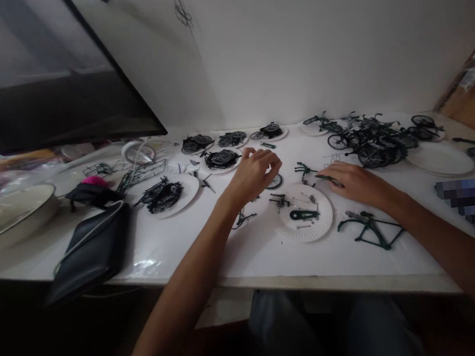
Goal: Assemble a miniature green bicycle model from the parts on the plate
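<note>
My left hand (257,170) is above the table, fingers curled and thumb and forefinger tips together. What it pinches, if anything, is too small to make out. Just beneath it shows a small toy bicycle wheel (277,181), partly covered by the hand. My right hand (349,183) has its fingers closed on a small dark green part (327,179). Between and below the hands, a paper plate (325,223) holds a dark green chain-cover-shaped piece (304,214) and several small parts. Beside my right forearm lies a dark green toy bicycle frame (371,231). Green handlebar-like pieces (304,168) lie left of my right hand.
Several model bicycles (372,140) are heaped at the back right, near stacked plates (443,159). More plates hold black wheels and parts (164,197). At left are a dark pouch (92,242), an enamel basin (18,213) and a large screen (51,78).
</note>
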Tool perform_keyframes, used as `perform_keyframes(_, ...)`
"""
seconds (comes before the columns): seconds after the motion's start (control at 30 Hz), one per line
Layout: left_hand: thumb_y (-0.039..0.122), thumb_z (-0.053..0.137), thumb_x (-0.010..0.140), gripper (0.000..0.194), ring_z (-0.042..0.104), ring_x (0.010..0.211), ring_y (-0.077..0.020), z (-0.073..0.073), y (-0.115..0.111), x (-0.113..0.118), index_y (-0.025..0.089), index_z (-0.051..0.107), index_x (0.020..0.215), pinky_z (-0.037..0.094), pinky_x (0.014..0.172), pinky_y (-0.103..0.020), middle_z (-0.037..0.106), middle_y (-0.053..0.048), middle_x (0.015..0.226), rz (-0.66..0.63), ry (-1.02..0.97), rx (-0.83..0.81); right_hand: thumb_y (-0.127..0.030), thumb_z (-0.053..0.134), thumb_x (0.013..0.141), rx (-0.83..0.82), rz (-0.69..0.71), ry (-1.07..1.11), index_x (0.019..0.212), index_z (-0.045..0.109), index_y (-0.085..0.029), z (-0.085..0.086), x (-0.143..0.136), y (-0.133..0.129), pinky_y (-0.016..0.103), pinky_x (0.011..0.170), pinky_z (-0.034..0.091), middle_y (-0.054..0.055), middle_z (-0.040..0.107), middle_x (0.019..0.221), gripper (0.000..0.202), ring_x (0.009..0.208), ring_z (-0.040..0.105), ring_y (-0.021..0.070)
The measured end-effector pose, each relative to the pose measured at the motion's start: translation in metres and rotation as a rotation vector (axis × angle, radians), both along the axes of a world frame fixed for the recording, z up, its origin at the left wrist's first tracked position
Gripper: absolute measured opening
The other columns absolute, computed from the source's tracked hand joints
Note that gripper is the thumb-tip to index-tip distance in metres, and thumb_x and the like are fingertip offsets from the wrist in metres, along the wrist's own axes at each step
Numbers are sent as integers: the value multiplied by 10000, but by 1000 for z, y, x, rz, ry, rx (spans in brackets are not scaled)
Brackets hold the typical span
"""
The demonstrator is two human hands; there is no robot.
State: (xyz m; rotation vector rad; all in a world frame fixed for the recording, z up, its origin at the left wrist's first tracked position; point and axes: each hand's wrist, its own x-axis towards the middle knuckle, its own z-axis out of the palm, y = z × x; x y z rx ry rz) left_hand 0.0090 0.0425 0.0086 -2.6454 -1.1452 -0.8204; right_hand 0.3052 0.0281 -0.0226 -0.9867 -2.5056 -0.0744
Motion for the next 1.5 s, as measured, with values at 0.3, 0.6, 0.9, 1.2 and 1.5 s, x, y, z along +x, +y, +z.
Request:
perform_keyframes(0.3,247,355,1046,292,627,857,-180,-3,-2,6,166,630,995,390,914,-371,715,-63,976,-15,6,-11,-306,509,981,-109,-49,212,1182,693,-226,-7,-8,-2,434,931,549,101,711,1152,284,1064,678,261)
perform_keyframes(0.6,262,357,1048,279,636,818,-163,-2,-3,6,161,617,1065,389,925,-358,709,-68,1016,-9,-1,-65,-393,514,972,-437,-103,619,1140,661,-239,4,-8,-11,372,763,564,68,712,1010,272,864,671,215)
perform_keyframes(0.9,265,371,1049,270,637,819,-173,-4,-2,6,156,618,1067,387,916,-357,703,-54,959,-5,11,-68,-559,433,986,-598,53,860,874,650,-207,6,-7,-10,307,630,442,31,571,782,429,685,524,162)
perform_keyframes(1.2,248,398,1041,239,629,808,-163,-6,-2,6,156,619,1036,391,881,-346,690,-46,925,-16,10,-84,-469,449,1001,-498,62,812,812,625,-201,9,-10,-13,301,609,367,17,528,736,372,659,470,148)
perform_keyframes(1.5,199,404,1020,239,619,768,-161,-8,0,7,144,635,991,421,807,-320,686,-57,906,-55,14,-111,-463,542,932,-746,-43,983,761,650,-181,9,-13,-15,237,434,247,12,508,667,347,521,409,105)
